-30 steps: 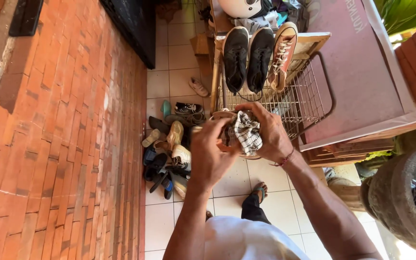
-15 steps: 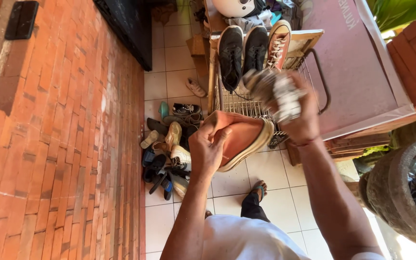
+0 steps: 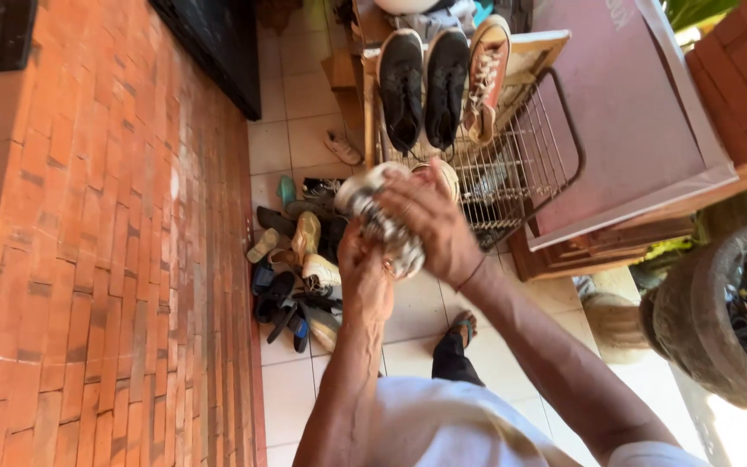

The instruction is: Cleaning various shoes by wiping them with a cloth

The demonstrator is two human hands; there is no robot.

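Between the two raised hands, a checked cloth (image 3: 384, 227) is being pressed against a shoe (image 3: 438, 177), of which only a pale rounded edge is showing past the fingers. The right hand (image 3: 430, 220) is lying over the top of the bundle with its fingers curled down around the cloth, gripping it closed. The left hand (image 3: 363, 275) is sitting just beneath, closed around the underside of the bundle; whether it is holding the shoe itself or only the cloth cannot be told, since the blurred cloth is hiding the contact.

Just beyond the right hand, a wire rack (image 3: 512, 169) is standing, and three shoes are resting on its upper edge: two black shoes (image 3: 424, 86) side by side and an orange laced sneaker (image 3: 482, 82) next to them. To the right of the rack, a large reddish board (image 3: 628, 112) is leaning. Below and to the left of the left hand, a pile of sandals and shoes (image 3: 300, 272) is lying on the pale tiled floor (image 3: 291, 143). Further left, a red brick wall (image 3: 105, 259) is filling the view. Under the forearms, a sandalled foot (image 3: 462, 329) is standing on the tiles, and far off to the right a round dark pot (image 3: 711, 320) is sitting
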